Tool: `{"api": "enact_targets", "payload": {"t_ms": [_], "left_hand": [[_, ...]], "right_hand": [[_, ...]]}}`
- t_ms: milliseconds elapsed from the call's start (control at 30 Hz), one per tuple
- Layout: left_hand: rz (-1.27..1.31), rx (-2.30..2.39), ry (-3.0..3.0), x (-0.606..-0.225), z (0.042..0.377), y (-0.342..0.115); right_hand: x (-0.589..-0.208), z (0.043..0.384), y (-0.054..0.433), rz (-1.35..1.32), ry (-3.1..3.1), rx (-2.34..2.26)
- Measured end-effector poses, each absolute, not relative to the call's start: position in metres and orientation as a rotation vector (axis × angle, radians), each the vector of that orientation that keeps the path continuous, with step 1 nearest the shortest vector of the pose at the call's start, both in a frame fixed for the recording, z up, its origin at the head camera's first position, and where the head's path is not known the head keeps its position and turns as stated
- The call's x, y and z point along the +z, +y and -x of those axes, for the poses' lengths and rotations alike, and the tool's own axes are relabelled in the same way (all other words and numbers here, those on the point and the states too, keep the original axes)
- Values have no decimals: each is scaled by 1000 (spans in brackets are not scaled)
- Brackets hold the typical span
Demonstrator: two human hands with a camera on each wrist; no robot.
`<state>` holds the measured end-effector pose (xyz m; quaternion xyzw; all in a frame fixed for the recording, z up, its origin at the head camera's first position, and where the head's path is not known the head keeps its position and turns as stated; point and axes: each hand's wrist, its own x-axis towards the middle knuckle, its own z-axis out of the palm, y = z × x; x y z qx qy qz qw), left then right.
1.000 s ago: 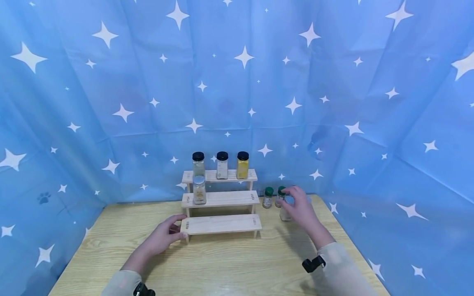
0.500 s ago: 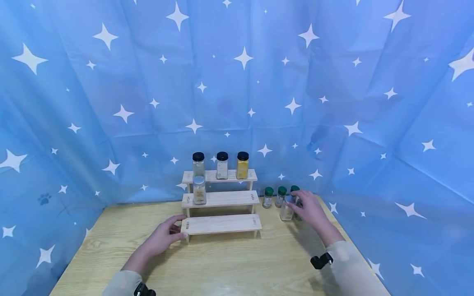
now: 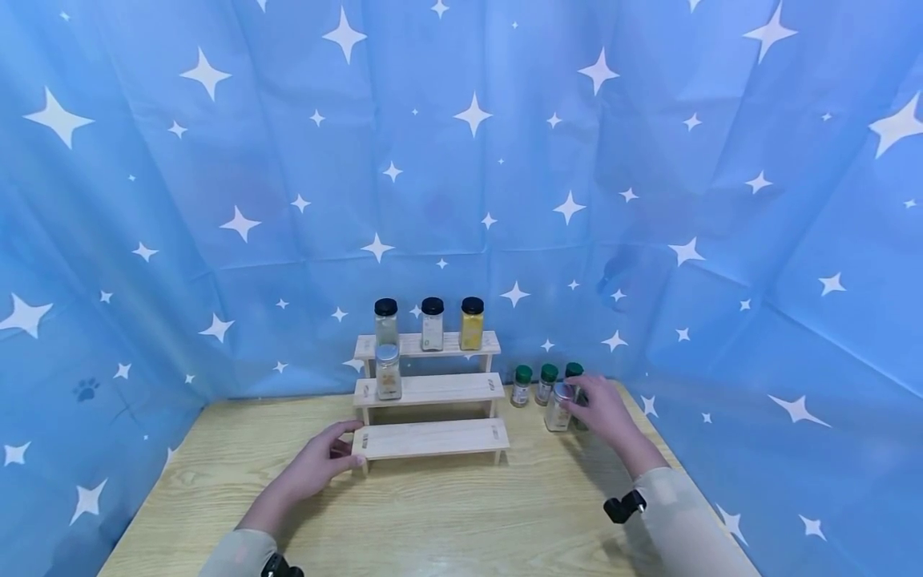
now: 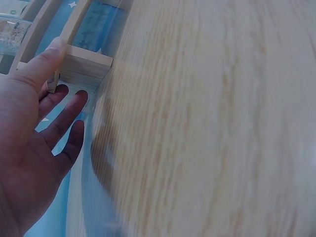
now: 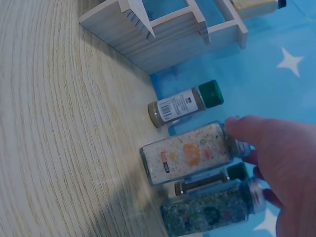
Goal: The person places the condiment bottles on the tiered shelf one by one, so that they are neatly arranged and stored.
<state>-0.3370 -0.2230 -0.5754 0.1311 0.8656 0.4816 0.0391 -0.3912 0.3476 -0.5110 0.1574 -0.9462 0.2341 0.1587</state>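
My left hand [image 3: 313,463] holds the left end of the bottom step of a three-tier wooden rack [image 3: 433,438]. In the left wrist view its thumb lies on the step and the index finger reaches underneath, while the other fingers spread loosely. To the right of the rack, my right hand [image 3: 606,410] grips a glass spice jar [image 5: 185,152] with a silver lid and pale, speckled contents, thumb at its neck and fingers behind the lid. The jar stands upright on the table. Beside it is another silver-lidded jar [image 5: 207,210] of dark green herbs, mostly hidden in the head view.
Small green-capped jars [image 3: 521,389] stand near the back edge, right of the rack. Three black-capped jars [image 3: 433,324] occupy the top step, and one silver-lidded jar [image 3: 388,377] the left of the middle step. A blue star-patterned curtain [image 3: 461,176] encloses the table [image 3: 447,521].
My right hand has shifted right and slightly lower from above the jars, uncovering the green caps, and its fingers have come round the pale jar's lid. The left hand stays put.
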Motion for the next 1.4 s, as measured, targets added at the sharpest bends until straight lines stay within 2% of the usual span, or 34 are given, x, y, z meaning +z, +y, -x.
{"api": "enact_targets", "payload": {"t_ms": [867, 1400], "left_hand": [[-448, 1504, 2615, -573, 334, -223], [-463, 1522, 2617, -576, 335, -225]], "right_hand": [[-522, 392, 347, -365, -2627, 811], [-487, 381, 316, -469, -2413, 979]]}}
